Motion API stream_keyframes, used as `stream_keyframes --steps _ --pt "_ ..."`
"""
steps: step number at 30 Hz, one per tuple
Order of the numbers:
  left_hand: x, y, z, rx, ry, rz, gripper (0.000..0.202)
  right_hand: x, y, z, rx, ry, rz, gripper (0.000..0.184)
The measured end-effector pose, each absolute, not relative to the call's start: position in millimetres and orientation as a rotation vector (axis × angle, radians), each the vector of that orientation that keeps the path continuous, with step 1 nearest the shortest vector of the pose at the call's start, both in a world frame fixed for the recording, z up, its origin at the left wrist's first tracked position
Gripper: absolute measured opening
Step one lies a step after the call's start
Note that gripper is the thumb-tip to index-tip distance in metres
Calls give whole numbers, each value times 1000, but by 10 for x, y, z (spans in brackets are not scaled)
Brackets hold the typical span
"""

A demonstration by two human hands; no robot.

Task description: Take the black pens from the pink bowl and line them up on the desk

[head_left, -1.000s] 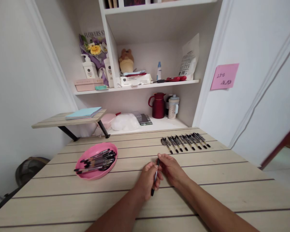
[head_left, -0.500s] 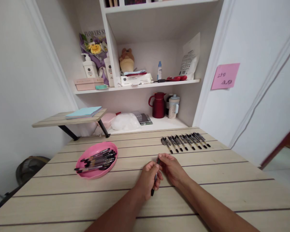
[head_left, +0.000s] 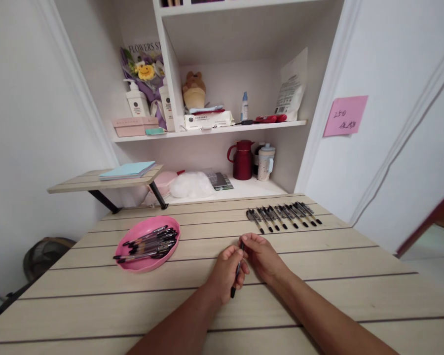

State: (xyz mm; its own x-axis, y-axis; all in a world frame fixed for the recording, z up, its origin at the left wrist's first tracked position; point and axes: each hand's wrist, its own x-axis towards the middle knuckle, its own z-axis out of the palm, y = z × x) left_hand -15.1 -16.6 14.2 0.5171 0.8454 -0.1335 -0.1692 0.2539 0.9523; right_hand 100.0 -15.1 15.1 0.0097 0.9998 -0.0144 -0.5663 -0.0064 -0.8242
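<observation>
A black pen is held over the near middle of the table, its lower black end pointing toward me. My left hand wraps round its barrel. Fingertips of my right hand pinch the pen's upper end, close against the left fingers, which partly hide it. To the left, a pink dish holds a loose pile of several black-tipped pens. Beyond my right hand lies a row of several similar pens, side by side and slanted.
A small raised wooden shelf with blue paper stands at the table's back left. Behind the table, a white shelf unit holds a red jug, a speckled cup and bottles. A pink note is on the right wall.
Both hands keep the same grip on the pen in nearly the same place. The whole view has shifted very slightly; the dish and the row of pens look unchanged.
</observation>
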Motion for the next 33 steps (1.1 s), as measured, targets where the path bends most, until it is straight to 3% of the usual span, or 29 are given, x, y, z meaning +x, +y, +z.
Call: stream_keyframes --steps 10,18,25,33 --pt "-149 -141 131 1110 745 769 29 1024 -133 142 -701 -681 1451 21" --pt "-141 -158 107 1067 734 817 30 1008 -141 138 -777 -711 1477 35" --pt "-148 -160 127 1087 769 776 27 1009 -149 147 -740 -705 1417 22" --pt "-158 -173 160 1096 744 752 27 1063 -135 169 -666 -616 1457 20"
